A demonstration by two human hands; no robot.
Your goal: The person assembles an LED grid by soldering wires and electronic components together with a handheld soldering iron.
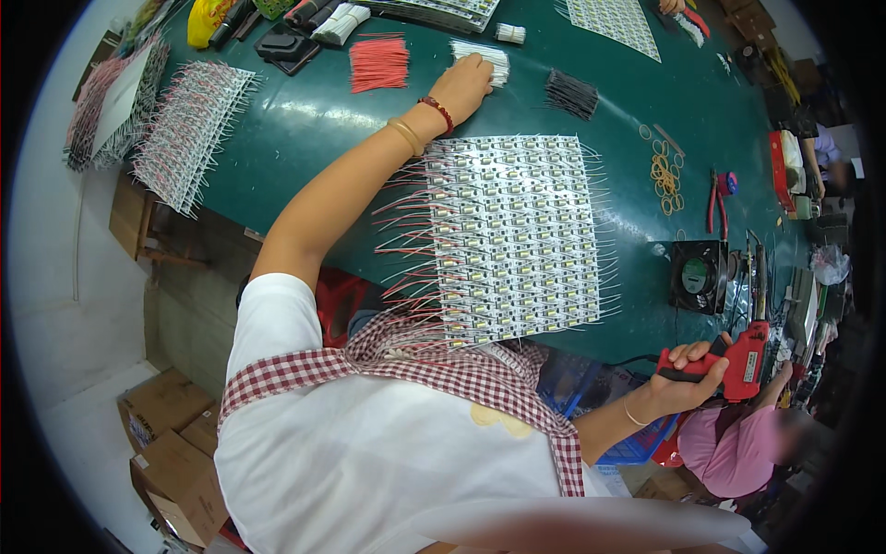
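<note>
My left hand [464, 89] reaches across the table to a pile of short white wires [484, 57]. Its fingers are bent together over the near side of the pile, and what lies between the fingertips is hidden. In my right hand [690, 367] is a red soldering gun [744, 362], gripped by its handle, its barrel pointing away from me. Between my arms lies a panel of small white circuit boards [517, 240] in rows. Red and white wires stick out along its left edge, and thin pale wires along its right.
Red wires [378, 64] and black wires [571, 94] lie beside the white ones. At the right are rubber bands [664, 175], red-handled pliers [717, 205] and a black fan [699, 275]. Wired panels [194, 129] stand far left. Another person [734, 451] sits at the right.
</note>
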